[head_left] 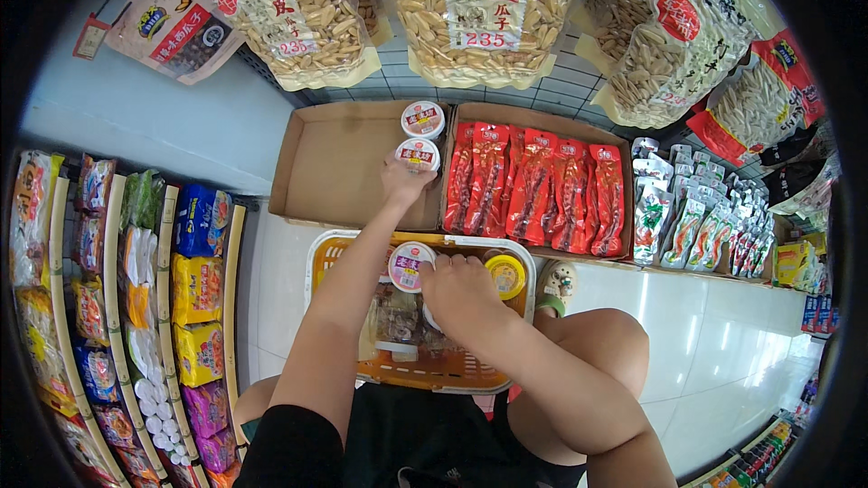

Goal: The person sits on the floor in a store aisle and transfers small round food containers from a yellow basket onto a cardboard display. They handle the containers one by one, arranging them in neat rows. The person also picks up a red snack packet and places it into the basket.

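Observation:
My left hand (407, 181) reaches into a cardboard tray (339, 158), its fingers closed on the edge of a round white-lidded tub (419, 154). A second tub (423, 119) of the same kind stands just behind it. My right hand (466, 298) is down in an orange shopping basket (330, 253), fingers curled against the side of a tub with a purple-and-white lid (410, 267). The palm side of this hand is hidden, and a bit of white shows under it. Beside it in the basket sit a yellow-lidded tub (505, 276) and clear packs of brown food (395, 314).
Red snack packets (542, 190) fill the carton to the right, with small silver pouches (696, 217) beyond. Large bags of seeds (488, 14) hang above on a wire rack. Bagged goods (197, 289) line slatted shelves at left. My knee (606, 343) is right of the basket.

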`<state>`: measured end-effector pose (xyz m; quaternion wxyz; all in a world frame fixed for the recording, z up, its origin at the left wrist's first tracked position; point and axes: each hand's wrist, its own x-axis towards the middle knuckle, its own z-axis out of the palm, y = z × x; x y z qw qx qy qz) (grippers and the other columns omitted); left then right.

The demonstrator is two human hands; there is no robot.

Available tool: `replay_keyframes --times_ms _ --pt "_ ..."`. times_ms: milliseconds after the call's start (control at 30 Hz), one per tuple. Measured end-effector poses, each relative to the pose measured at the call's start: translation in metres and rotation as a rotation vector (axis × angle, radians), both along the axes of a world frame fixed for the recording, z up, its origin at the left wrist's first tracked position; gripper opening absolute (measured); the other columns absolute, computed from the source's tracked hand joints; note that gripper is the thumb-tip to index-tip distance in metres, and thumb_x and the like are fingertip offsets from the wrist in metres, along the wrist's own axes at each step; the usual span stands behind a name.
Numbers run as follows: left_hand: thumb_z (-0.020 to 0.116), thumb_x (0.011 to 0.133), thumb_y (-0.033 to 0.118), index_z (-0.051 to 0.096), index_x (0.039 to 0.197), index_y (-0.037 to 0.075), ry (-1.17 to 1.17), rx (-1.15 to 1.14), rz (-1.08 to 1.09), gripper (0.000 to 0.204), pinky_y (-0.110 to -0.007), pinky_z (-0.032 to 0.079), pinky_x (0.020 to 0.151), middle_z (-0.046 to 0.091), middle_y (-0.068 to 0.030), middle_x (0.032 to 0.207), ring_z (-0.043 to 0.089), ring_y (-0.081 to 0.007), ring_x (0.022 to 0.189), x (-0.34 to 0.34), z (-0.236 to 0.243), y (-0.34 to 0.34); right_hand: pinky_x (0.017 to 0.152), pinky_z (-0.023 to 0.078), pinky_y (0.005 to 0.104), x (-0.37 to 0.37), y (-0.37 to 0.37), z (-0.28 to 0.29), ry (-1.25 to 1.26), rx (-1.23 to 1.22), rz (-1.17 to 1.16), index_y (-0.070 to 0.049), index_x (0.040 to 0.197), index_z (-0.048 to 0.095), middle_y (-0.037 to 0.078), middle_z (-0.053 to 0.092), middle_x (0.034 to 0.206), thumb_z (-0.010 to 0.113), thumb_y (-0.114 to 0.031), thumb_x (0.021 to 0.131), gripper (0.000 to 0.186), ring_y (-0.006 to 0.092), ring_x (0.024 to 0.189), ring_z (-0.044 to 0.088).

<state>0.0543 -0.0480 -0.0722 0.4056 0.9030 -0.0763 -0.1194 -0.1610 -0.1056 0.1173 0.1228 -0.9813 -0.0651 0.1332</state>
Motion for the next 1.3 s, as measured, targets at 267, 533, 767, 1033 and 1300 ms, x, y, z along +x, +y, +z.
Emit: replay_keyframes --times_ms 267,533,767,1033,1300 --pt "0.087 0.061 0.027 0.054 0.114 -0.001 -0.147 0.027 -0.001 0.068 -0.042 0.049 0.091 0.061 -0.0226 0.112 0.059 -0.0364 0.106 -0.012 0.008 0.014 0.075 0.056 0.0431 0.030 -0.041 0.018 -0.101 0.092 -0.097 0.001 0.098 0.060 0.019 0.066 0.090 0.057 -0.003 0.079 0.019 0.0335 0.086 0.068" --pt "0.068 0.088 0.024 0.057 0.123 -0.005 0.176 -0.219 -0.198 0.047 -0.032 0.050 0.091 0.064 -0.0169 0.116 0.064 -0.0215 0.102 -0.101 0.095 0.056 0.073 0.057 0.0428 0.032 -0.057 0.014 -0.142 0.113 -0.147 0.002 0.097 0.063 0.020 0.068 0.089 0.055 -0.007 0.084 0.018 0.0336 0.086 0.070" --pt "0.086 0.068 0.031 0.039 0.139 0.000 0.152 -0.174 -0.547 0.090 -0.036 0.041 0.102 0.052 -0.0195 0.133 0.051 -0.0258 0.123 -0.184 0.120 0.072 0.088 0.051 0.0456 0.019 -0.047 0.024 0.058 0.150 -0.138 0.003 0.115 0.058 0.025 0.064 0.103 0.054 0.005 0.076 0.039 0.0384 0.104 0.062" --pt "0.091 0.056 0.021 0.043 0.128 0.000 -0.202 -0.228 -0.259 0.089 -0.042 0.043 0.098 0.051 -0.0190 0.122 0.052 -0.0331 0.115 -0.230 0.134 0.070 0.089 0.048 0.0463 0.002 -0.051 0.028 0.051 0.184 -0.177 0.001 0.118 0.058 0.024 0.064 0.109 0.054 0.003 0.078 0.041 0.0373 0.105 0.060" --pt "0.094 0.055 0.021 0.033 0.132 0.002 -0.569 -0.290 0.118 0.100 -0.046 0.036 0.102 0.039 -0.0172 0.125 0.041 -0.0352 0.119 -0.267 0.169 0.066 0.085 0.049 0.0396 0.001 -0.050 0.039 0.056 0.583 -0.168 -0.001 0.104 0.065 0.017 0.067 0.098 0.048 -0.024 0.096 0.030 0.0315 0.094 0.065"
